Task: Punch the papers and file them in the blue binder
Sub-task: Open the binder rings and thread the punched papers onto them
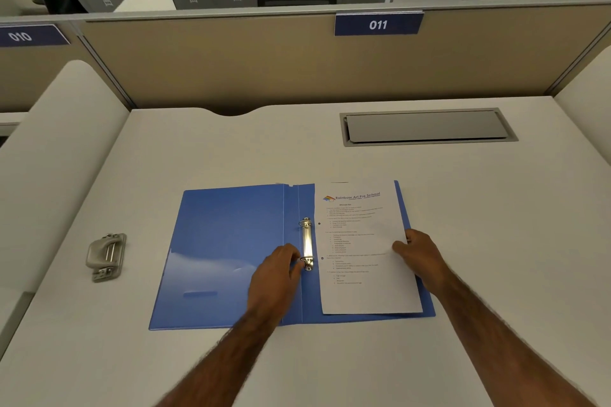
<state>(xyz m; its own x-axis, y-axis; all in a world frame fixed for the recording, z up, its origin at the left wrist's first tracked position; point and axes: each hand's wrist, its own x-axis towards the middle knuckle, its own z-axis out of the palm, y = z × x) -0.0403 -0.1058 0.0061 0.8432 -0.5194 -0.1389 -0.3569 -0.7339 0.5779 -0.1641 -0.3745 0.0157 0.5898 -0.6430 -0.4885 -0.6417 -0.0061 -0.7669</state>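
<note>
The blue binder (pixel 228 254) lies open flat on the white desk. Its metal ring mechanism (pixel 306 243) runs along the spine. The printed papers (pixel 360 251), with two punched holes near their left edge, lie on the binder's right half beside the rings. My left hand (pixel 276 277) rests on the binder with its fingertips touching the lower ring. My right hand (pixel 418 254) pinches the papers' right edge between thumb and fingers. A grey hole punch (pixel 105 256) sits on the desk to the binder's left.
A grey cable hatch (pixel 426 127) is set into the desk (pixel 496 241) at the back right. A beige partition (pixel 264 59) with a "011" label closes off the far side. White side panels flank the desk left and right.
</note>
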